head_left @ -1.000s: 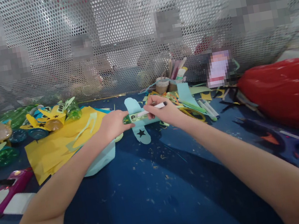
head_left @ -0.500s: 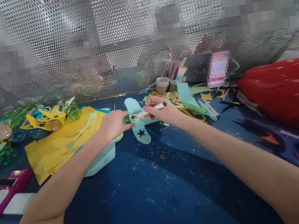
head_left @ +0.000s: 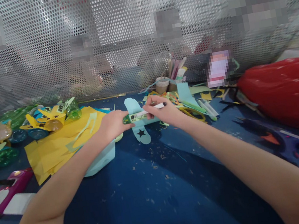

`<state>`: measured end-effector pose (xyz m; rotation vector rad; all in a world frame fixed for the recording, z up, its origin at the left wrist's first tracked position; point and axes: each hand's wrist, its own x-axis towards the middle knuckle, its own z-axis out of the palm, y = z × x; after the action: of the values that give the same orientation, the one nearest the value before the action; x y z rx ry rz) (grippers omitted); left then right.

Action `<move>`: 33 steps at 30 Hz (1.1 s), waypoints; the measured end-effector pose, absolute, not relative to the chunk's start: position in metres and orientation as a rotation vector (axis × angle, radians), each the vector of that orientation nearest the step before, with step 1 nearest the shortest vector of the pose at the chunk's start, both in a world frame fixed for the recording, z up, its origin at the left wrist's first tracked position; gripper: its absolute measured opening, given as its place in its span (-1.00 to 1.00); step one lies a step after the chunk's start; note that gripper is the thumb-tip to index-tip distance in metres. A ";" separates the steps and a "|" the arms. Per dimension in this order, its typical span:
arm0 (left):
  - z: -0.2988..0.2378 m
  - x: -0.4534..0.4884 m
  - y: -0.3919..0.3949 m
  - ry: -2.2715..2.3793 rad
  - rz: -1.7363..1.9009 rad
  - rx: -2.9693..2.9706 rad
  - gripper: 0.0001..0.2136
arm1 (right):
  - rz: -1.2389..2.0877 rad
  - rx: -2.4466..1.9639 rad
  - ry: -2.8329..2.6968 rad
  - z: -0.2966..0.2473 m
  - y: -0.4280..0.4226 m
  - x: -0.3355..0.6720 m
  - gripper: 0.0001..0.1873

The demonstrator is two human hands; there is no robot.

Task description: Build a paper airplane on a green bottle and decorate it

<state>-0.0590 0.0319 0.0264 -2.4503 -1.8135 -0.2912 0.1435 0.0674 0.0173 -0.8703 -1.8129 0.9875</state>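
A light-blue paper airplane-shaped craft (head_left: 142,138) lies in the middle of the blue table, with a black star on its near wing and round markings drawn along its body. My left hand (head_left: 115,123) is closed on the green end of this craft, thumb and fingers on either side. In my right hand (head_left: 158,107) is a white marker (head_left: 154,108) with a black end, pinched like a pen. Its tip points left at the body, beside the drawn circles; whether it touches is too small to tell.
Yellow paper sheets (head_left: 55,151) lie to the left, near finished bottle-and-paper crafts (head_left: 52,119). A magenta power strip (head_left: 7,191) sits front left. On the right are a glue gun (head_left: 288,141), a red plastic bag (head_left: 291,94) and markers (head_left: 208,109). A perforated metal screen (head_left: 123,27) stands behind.
The marker tip has shifted very slightly over the body, and more of the round outlines show. Both hands otherwise keep their places.
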 end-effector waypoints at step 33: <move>0.029 -0.058 0.030 -1.828 -0.298 -2.473 -0.53 | 0.990 -0.885 -1.811 0.018 0.071 0.146 -0.79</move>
<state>-0.0583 0.0300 0.0285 -2.4728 -1.8277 -0.2985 0.1457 0.0710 0.0178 -0.8846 -1.8114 0.9903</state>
